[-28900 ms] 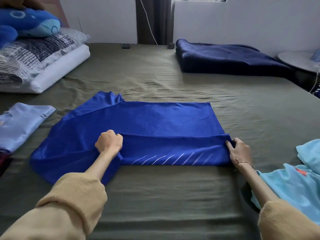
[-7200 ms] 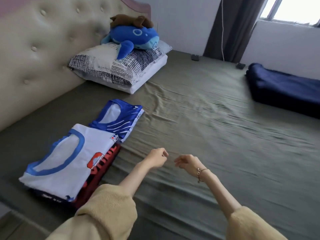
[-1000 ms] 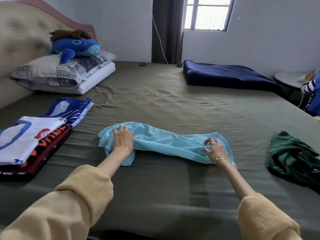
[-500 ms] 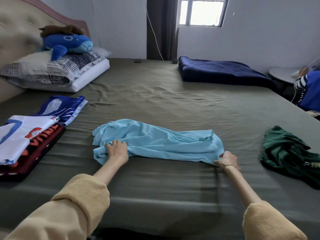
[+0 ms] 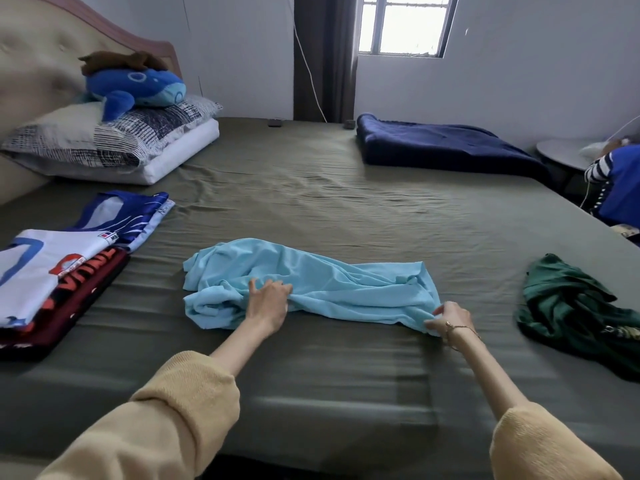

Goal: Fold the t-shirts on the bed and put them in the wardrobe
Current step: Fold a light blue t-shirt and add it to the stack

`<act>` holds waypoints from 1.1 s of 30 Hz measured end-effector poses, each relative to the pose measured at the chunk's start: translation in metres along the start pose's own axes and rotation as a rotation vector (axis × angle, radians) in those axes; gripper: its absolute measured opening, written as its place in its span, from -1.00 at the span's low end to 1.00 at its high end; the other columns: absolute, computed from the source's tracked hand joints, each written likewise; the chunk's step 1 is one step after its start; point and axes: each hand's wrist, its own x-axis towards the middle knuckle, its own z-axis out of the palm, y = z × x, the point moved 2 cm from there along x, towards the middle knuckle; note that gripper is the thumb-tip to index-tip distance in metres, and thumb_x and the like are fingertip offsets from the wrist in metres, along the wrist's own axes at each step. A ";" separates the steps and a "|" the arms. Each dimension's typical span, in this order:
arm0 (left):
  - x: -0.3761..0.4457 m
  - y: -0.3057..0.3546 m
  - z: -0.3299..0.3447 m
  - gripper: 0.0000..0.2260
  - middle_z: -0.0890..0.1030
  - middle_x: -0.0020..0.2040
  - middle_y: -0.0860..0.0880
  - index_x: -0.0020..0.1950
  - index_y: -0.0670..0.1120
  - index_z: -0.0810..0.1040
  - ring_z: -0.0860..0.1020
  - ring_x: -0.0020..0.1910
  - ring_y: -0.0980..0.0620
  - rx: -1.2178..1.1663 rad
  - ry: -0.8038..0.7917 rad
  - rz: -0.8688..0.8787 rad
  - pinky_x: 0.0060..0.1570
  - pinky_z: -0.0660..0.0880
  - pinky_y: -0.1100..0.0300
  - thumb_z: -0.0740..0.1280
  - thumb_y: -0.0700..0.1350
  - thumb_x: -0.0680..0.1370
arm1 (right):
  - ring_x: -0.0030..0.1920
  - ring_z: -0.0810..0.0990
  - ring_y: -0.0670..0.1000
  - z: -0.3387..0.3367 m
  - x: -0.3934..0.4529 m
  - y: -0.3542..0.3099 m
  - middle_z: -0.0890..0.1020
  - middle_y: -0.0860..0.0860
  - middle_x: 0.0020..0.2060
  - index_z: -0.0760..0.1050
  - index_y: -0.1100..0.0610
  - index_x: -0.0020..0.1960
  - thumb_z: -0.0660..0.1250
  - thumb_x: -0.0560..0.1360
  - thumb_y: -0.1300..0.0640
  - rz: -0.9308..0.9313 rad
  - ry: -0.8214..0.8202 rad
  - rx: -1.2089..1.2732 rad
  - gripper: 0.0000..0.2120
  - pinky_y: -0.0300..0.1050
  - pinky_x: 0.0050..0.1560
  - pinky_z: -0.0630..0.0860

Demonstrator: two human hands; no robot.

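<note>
Gripping a bunch of cloth, your left hand [image 5: 268, 299] sits near the middle-left of the light blue t-shirt [image 5: 332, 282], while your right hand [image 5: 450, 318] pinches its right end. It lies crumpled on the bed [image 5: 346, 209], long axis running left to right straight ahead of you, so spread it outward first. No containers show; the folded stack [image 5: 52, 271] waits at your left, the green t-shirt [image 5: 571, 306] at your right.

At nine o'clock we read red letters "VINE", cut off by the white shirt above, on the dark folded t-shirt [image 5: 74, 296]; other labels were too small.
</note>
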 end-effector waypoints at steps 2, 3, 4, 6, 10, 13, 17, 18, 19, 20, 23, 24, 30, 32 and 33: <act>0.003 -0.006 -0.009 -0.83 0.61 -0.01 -0.11 -0.09 -0.06 0.48 0.52 0.10 -0.13 -0.203 0.033 -0.060 0.17 0.28 0.04 0.12 -0.15 0.61 | 0.05 0.54 0.18 -0.006 0.001 -0.006 0.55 0.14 -0.03 0.43 0.22 0.16 0.31 0.46 0.29 -0.110 0.074 0.202 -0.73 -0.09 -0.05 0.41; 0.007 -0.010 -0.015 -0.81 0.62 -0.01 -0.14 -0.08 -0.10 0.50 0.53 0.09 -0.16 -0.270 0.057 -0.081 0.11 0.32 0.05 0.12 -0.14 0.62 | -0.03 0.54 0.16 -0.011 0.001 -0.011 0.54 0.14 -0.08 0.42 0.22 0.15 0.29 0.48 0.32 -0.160 0.112 0.310 -0.75 -0.05 -0.05 0.43; 0.010 -0.015 -0.021 -0.79 0.61 0.00 -0.16 -0.05 -0.14 0.53 0.53 0.09 -0.17 -0.304 0.087 -0.103 0.05 0.35 0.05 0.13 -0.13 0.63 | -0.09 0.53 0.12 -0.016 0.001 -0.016 0.54 0.14 -0.12 0.44 0.23 0.12 0.26 0.49 0.35 -0.213 0.167 0.386 -0.78 -0.05 -0.08 0.44; 0.016 -0.025 -0.032 -0.80 0.56 0.01 -0.17 0.01 -0.17 0.57 0.49 0.11 -0.16 -0.319 0.197 -0.138 -0.02 0.38 0.05 0.18 -0.15 0.62 | -0.17 0.49 0.06 -0.026 0.003 -0.024 0.55 0.11 -0.20 0.53 0.21 -0.06 0.22 0.48 0.42 -0.275 0.288 0.467 -0.82 -0.21 -0.22 0.40; 0.014 -0.043 -0.033 -0.95 0.54 -0.13 -0.12 -0.05 -0.13 0.45 0.53 -0.03 -0.14 -0.415 0.180 -0.172 -0.16 0.36 0.11 0.29 -0.24 0.52 | -0.33 0.50 -0.15 -0.031 0.010 -0.042 0.58 0.08 -0.20 0.62 0.28 -0.07 0.12 0.51 0.45 -0.253 0.265 0.700 -0.70 -0.53 -0.41 0.34; 0.000 -0.055 -0.011 -0.86 0.49 -0.11 -0.05 -0.14 -0.08 0.42 0.53 0.00 -0.11 -0.478 -0.116 -0.054 -0.11 0.37 0.18 0.38 -0.21 0.46 | -0.36 0.52 -0.19 -0.029 0.017 -0.054 0.57 0.09 -0.06 0.57 0.28 0.14 0.05 0.50 0.49 -0.228 0.238 0.813 -0.61 -0.53 -0.37 0.41; -0.008 -0.075 0.004 -0.70 0.41 0.18 -0.03 0.19 -0.07 0.42 0.39 0.23 -0.05 -0.189 -0.069 -0.065 0.20 0.37 0.09 0.36 -0.18 0.47 | -0.03 0.56 -0.02 -0.022 0.027 -0.063 0.49 0.09 0.12 0.47 0.28 0.28 0.15 0.47 0.45 -0.173 0.259 0.771 -0.59 -0.37 -0.11 0.47; -0.007 -0.078 0.003 -0.65 0.39 0.22 -0.02 0.25 -0.06 0.39 0.35 0.27 -0.05 -0.119 -0.039 -0.073 0.23 0.34 0.08 0.35 -0.14 0.49 | 0.17 0.51 0.08 -0.019 0.030 -0.066 0.46 0.10 0.23 0.44 0.31 0.30 0.17 0.47 0.44 -0.166 0.258 0.737 -0.59 -0.23 0.13 0.46; -0.005 -0.080 0.001 -0.61 0.39 0.25 -0.02 0.29 -0.05 0.36 0.33 0.31 -0.05 -0.081 -0.016 -0.079 0.27 0.31 0.08 0.35 -0.09 0.50 | 0.29 0.43 0.14 -0.017 0.031 -0.067 0.41 0.12 0.33 0.41 0.33 0.32 0.18 0.47 0.44 -0.168 0.265 0.700 -0.58 -0.13 0.28 0.38; -0.003 -0.084 0.000 -0.59 0.39 0.26 -0.01 0.32 -0.04 0.34 0.33 0.32 -0.03 -0.065 0.003 -0.097 0.31 0.27 0.07 0.34 -0.04 0.50 | 0.34 0.38 0.16 -0.014 0.032 -0.071 0.35 0.14 0.37 0.38 0.35 0.34 0.19 0.47 0.43 -0.172 0.265 0.664 -0.57 -0.10 0.33 0.30; -0.002 -0.099 -0.003 -0.61 0.42 0.23 -0.02 0.31 -0.03 0.38 0.35 0.31 -0.02 -0.072 0.060 -0.166 0.31 0.25 0.08 0.33 -0.03 0.51 | 0.38 0.31 0.17 -0.005 0.036 -0.076 0.26 0.18 0.42 0.29 0.37 0.39 0.22 0.48 0.40 -0.179 0.265 0.553 -0.52 -0.12 0.33 0.22; -0.002 -0.106 -0.003 -0.65 0.44 0.22 -0.03 0.28 -0.05 0.41 0.36 0.30 -0.04 -0.111 0.069 -0.186 0.28 0.29 0.08 0.33 -0.06 0.50 | 0.39 0.29 0.16 -0.002 0.038 -0.078 0.24 0.19 0.43 0.26 0.37 0.41 0.22 0.49 0.39 -0.166 0.264 0.530 -0.50 -0.14 0.33 0.19; -0.011 -0.132 -0.001 -0.70 0.45 0.15 -0.10 0.15 -0.13 0.47 0.43 0.19 -0.09 -0.407 0.125 -0.315 0.07 0.47 0.03 0.31 -0.34 0.45 | 0.41 0.25 0.18 0.016 0.049 -0.081 0.23 0.25 0.42 0.21 0.38 0.43 0.27 0.48 0.35 -0.056 0.256 0.535 -0.44 -0.11 0.40 0.15; -0.013 -0.138 -0.001 -0.78 0.56 0.02 -0.10 -0.01 -0.12 0.50 0.54 0.03 -0.11 -0.559 0.181 -0.355 -0.05 0.51 0.01 0.28 -0.38 0.44 | 0.37 0.32 0.20 0.019 0.049 -0.081 0.26 0.23 0.41 0.24 0.36 0.43 0.30 0.47 0.32 -0.014 0.233 0.543 -0.44 -0.02 0.37 0.25; -0.012 -0.141 -0.002 -0.83 0.59 -0.04 -0.09 -0.05 -0.11 0.50 0.56 -0.04 -0.11 -0.623 0.188 -0.381 -0.09 0.51 0.00 0.29 -0.34 0.46 | 0.34 0.35 0.21 0.020 0.049 -0.081 0.28 0.22 0.40 0.26 0.35 0.42 0.31 0.46 0.31 0.004 0.216 0.541 -0.45 0.02 0.35 0.30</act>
